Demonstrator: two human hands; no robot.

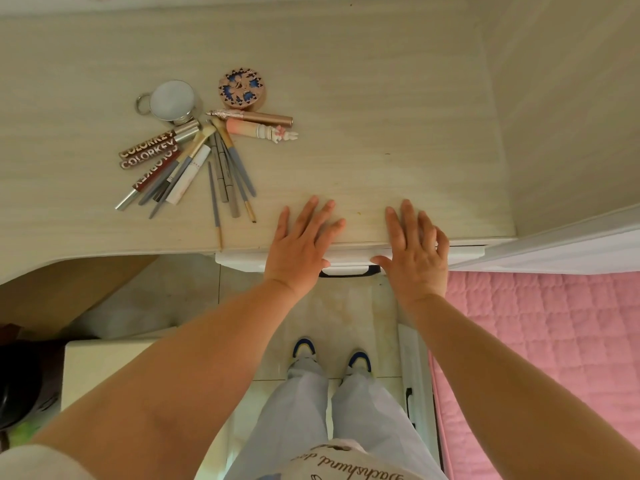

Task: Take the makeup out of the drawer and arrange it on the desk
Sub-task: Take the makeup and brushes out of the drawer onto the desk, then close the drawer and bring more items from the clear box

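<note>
Both my hands, left hand [300, 244] and right hand [414, 249], lie flat, grip wide, holding nothing, on the worktop [381, 133]; the makeup [194, 157] heap risks rolling if jolted.

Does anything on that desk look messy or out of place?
Yes. The makeup pencils and brushes lie fanned in a crossed, overlapping heap rather than in rows, and one thin brush reaches the desk front edge. Nothing looks spilled or broken.

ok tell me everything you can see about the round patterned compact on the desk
The round compact lies flat on the desk, lid up and closed. Its pinkish, rose-gold-looking top carries a cut-out ornamental pattern over blue. It sits at the far end of the makeup cluster, right of the small round mirror, apparently touching nothing but the desk.
</note>
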